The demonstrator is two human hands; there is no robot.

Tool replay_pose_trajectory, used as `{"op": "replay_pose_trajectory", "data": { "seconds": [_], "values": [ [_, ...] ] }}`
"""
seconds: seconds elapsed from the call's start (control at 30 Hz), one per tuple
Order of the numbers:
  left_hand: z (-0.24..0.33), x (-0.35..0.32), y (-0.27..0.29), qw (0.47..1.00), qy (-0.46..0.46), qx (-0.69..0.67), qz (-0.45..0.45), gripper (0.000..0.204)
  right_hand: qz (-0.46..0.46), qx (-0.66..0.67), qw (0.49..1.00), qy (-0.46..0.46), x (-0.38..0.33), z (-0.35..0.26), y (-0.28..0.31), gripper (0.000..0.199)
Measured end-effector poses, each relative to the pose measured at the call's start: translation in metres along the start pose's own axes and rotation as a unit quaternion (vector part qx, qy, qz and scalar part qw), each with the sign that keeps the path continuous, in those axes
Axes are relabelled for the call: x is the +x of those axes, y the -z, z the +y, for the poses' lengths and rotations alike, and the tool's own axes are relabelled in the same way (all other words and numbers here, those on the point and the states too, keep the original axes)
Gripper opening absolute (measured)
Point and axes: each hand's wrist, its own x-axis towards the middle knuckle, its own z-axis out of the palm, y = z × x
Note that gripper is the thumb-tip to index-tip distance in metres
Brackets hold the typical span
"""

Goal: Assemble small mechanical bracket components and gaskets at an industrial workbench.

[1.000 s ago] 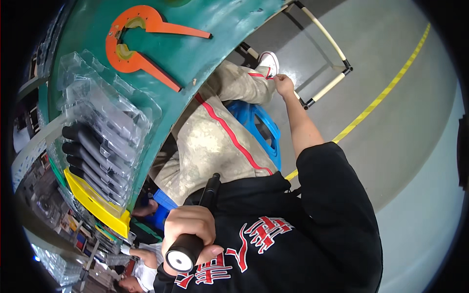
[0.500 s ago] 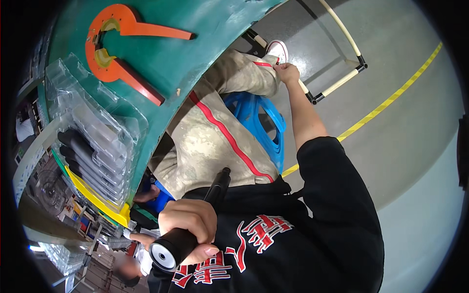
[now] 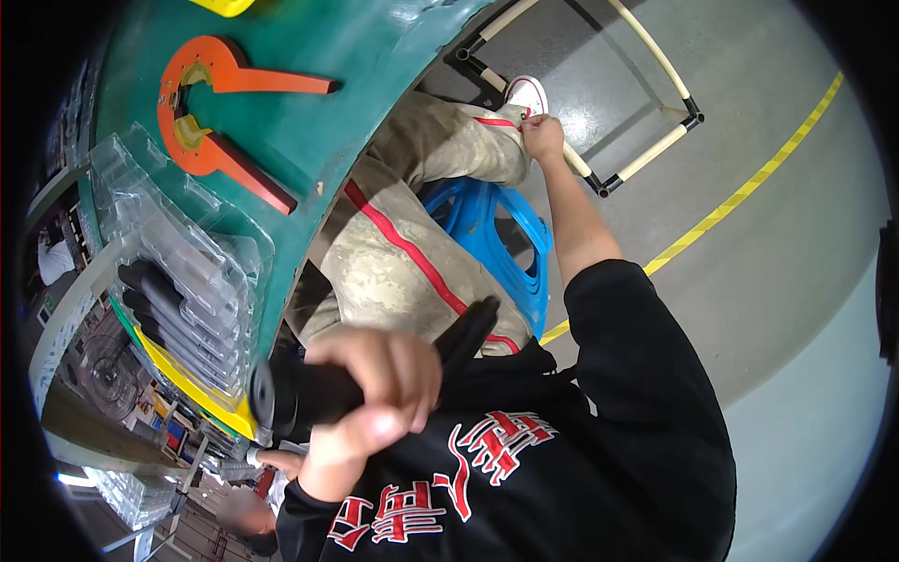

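- The person is wearing a black short-sleeved top with red, white-edged characters printed across it.
- Pale mottled trousers are showing a red side stripe.
- A white shoe with red trim is covering one foot.

At ten o'clock we see an orange bracket [image 3: 211, 112] on a green table [image 3: 375, 56]. Toward five, a black shirt [image 3: 599, 468] bears red print; a blue stool [image 3: 510, 239] sits centre.

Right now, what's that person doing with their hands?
The person sits on a blue stool beside a green table. Their left hand grips a black tool close to the chest. Their right hand reaches down to the trouser cuff by a white shoe.
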Motion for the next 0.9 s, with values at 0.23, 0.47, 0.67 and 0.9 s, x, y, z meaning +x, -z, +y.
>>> {"op": "replay_pose_trajectory", "data": {
  "seconds": [0.23,0.47,0.67,0.9],
  "values": [
    [-0.068,0.123,0.016,0.963,0.072,0.252,0.061,0.009,0.027,0.177,0.983,0.043,-0.030,-0.022,-0.004,0.012],
    [-0.143,0.208,0.086,0.902,0.166,0.349,0.191,0.018,0.001,0.177,0.978,0.114,-0.034,-0.001,-0.005,0.022],
    [-0.173,0.224,0.130,0.825,0.228,0.415,0.309,0.019,-0.106,0.268,0.958,-0.005,-0.036,0.000,0.011,0.022],
    [-0.181,0.223,0.138,0.776,0.280,0.446,0.346,0.024,-0.141,0.195,0.970,-0.020,-0.035,-0.004,0.020,0.018]
  ]
}}
